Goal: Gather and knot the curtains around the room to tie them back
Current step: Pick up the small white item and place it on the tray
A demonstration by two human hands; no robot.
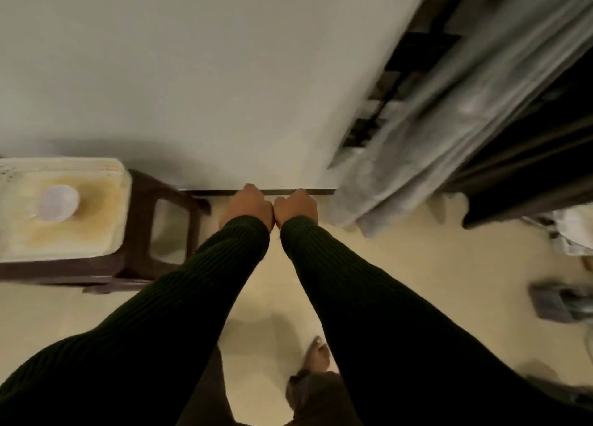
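Observation:
A grey curtain hangs loose at the right, blurred, and its hem bunches on the floor beside the wall corner. Behind it a dark window grille shows, and darker fabric hangs further right. My left hand and right hand are stretched out side by side, knuckles touching, low in front of the wall's skirting. The fingers of both curl under and nothing shows in them. Both hands are left of the curtain and apart from it. Dark ribbed sleeves cover my arms.
A plain white wall fills the upper left. A brown plastic stool at the left carries a cream container with a white cap. On the pale floor tiles lie a grey object at the right and my bare foot.

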